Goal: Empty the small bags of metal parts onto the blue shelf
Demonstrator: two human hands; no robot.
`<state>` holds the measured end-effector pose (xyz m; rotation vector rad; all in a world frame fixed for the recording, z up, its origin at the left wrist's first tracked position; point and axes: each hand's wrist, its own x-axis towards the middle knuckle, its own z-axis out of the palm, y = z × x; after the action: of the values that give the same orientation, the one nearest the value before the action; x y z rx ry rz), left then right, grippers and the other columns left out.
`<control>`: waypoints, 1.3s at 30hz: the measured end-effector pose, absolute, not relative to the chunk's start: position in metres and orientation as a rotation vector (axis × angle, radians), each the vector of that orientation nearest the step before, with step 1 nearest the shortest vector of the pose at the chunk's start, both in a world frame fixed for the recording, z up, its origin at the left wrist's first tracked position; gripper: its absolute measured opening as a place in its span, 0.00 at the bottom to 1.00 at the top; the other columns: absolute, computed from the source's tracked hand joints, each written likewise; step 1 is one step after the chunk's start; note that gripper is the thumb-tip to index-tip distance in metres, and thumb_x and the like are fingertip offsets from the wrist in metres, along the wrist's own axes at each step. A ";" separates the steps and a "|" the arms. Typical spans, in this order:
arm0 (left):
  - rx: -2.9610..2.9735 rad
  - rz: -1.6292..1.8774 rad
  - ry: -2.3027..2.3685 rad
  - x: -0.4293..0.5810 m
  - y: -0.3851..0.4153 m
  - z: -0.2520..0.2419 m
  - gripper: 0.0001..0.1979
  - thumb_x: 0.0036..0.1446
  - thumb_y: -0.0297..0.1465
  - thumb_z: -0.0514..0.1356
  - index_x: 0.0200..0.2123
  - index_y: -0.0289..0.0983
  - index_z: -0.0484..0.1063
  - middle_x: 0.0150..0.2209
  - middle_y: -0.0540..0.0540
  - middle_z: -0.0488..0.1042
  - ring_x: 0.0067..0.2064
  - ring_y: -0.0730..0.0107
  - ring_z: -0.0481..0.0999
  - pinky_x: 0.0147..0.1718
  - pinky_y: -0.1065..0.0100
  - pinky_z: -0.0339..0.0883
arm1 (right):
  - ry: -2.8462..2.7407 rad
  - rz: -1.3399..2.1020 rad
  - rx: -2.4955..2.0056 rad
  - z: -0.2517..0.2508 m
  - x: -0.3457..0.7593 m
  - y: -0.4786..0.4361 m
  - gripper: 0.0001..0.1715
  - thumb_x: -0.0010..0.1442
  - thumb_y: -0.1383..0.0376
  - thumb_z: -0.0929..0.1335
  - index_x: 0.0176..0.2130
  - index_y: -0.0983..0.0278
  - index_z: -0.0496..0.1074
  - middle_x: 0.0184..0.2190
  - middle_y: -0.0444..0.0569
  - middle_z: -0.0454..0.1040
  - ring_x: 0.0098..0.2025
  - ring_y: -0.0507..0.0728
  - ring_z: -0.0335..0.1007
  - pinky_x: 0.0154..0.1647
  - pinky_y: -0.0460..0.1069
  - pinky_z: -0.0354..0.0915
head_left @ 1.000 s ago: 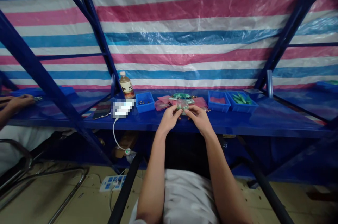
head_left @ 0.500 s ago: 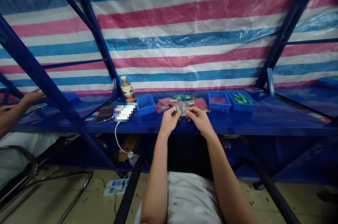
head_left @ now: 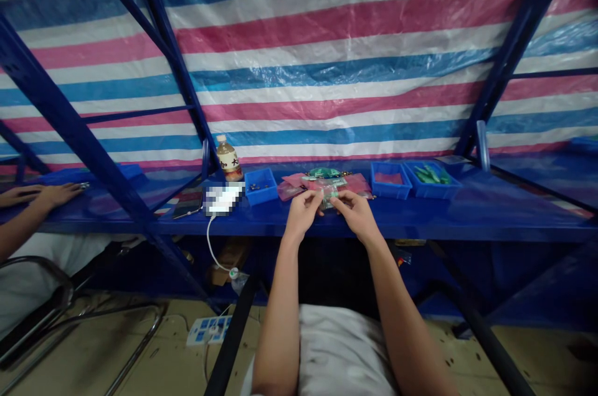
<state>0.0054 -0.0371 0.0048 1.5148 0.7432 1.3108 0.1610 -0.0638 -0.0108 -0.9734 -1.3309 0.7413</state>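
Label on bottle, characters 加 and 大, other print unreadable

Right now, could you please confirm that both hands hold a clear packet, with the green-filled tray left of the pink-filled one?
Not quite: the head view shows the tray of green items right of the tray with pink contents. The left hand and right hand do hold a clear packet.

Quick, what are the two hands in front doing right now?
Left hand: closed, pinching a small clear packet.
Right hand: closed, pinching the same clear packet.
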 end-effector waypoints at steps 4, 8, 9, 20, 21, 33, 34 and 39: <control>1.475 1.338 0.730 0.004 -0.035 0.005 0.20 0.52 0.44 0.67 0.36 0.32 0.76 0.26 0.47 0.74 0.25 0.72 0.73 0.26 0.69 0.69 | -1.288 0.740 -0.943 -0.011 0.161 -0.063 0.20 0.53 0.49 0.73 0.33 0.62 0.72 0.27 0.45 0.72 0.28 0.54 0.65 0.29 0.48 0.63; 1.536 1.321 0.731 0.002 -0.033 0.004 0.18 0.49 0.42 0.69 0.34 0.32 0.76 0.26 0.46 0.75 0.27 0.71 0.73 0.27 0.69 0.70 | -1.281 0.749 -0.934 -0.013 0.162 -0.060 0.20 0.53 0.49 0.74 0.34 0.63 0.73 0.28 0.46 0.73 0.28 0.54 0.66 0.29 0.49 0.63; 1.563 1.334 0.741 0.001 -0.033 0.004 0.17 0.50 0.41 0.69 0.33 0.32 0.76 0.27 0.46 0.75 0.27 0.71 0.72 0.27 0.70 0.69 | -1.282 0.755 -0.936 -0.013 0.162 -0.060 0.20 0.53 0.49 0.74 0.33 0.63 0.73 0.28 0.46 0.73 0.28 0.54 0.66 0.30 0.49 0.63; 1.650 1.342 0.813 0.000 -0.033 0.007 0.17 0.52 0.43 0.66 0.33 0.33 0.77 0.26 0.48 0.73 0.25 0.74 0.68 0.22 0.73 0.61 | -1.326 0.789 -0.923 -0.014 0.164 -0.059 0.18 0.54 0.51 0.74 0.34 0.62 0.73 0.28 0.44 0.71 0.28 0.53 0.64 0.30 0.48 0.61; 1.644 1.348 0.808 0.000 -0.033 0.007 0.17 0.52 0.43 0.66 0.33 0.33 0.77 0.27 0.47 0.74 0.25 0.74 0.68 0.22 0.73 0.61 | -1.338 0.795 -0.925 -0.013 0.164 -0.060 0.18 0.54 0.51 0.74 0.34 0.62 0.73 0.28 0.44 0.71 0.29 0.53 0.64 0.30 0.48 0.61; 1.621 1.289 0.691 -0.001 -0.030 -0.001 0.18 0.55 0.43 0.65 0.37 0.33 0.77 0.31 0.46 0.76 0.30 0.71 0.71 0.28 0.72 0.65 | -1.427 0.785 -0.949 -0.010 0.163 -0.065 0.21 0.53 0.48 0.73 0.34 0.62 0.73 0.29 0.44 0.73 0.29 0.53 0.65 0.31 0.48 0.62; 1.640 1.284 0.698 -0.001 -0.031 -0.001 0.18 0.54 0.43 0.66 0.38 0.33 0.77 0.33 0.45 0.77 0.31 0.70 0.72 0.29 0.71 0.65 | -1.390 0.768 -0.957 -0.011 0.163 -0.065 0.21 0.52 0.47 0.73 0.33 0.62 0.73 0.29 0.45 0.73 0.28 0.53 0.65 0.31 0.48 0.62; 1.799 1.334 0.707 0.002 -0.038 0.004 0.15 0.54 0.39 0.66 0.39 0.33 0.79 0.36 0.44 0.79 0.37 0.65 0.75 0.37 0.67 0.68 | -1.284 0.767 -0.961 -0.010 0.161 -0.064 0.22 0.51 0.46 0.74 0.32 0.61 0.71 0.26 0.45 0.71 0.27 0.54 0.65 0.29 0.49 0.62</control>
<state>0.0023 -0.0376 0.0037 1.7990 0.7070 1.3337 0.1611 -0.0636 -0.0104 -0.9612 -1.2840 0.7671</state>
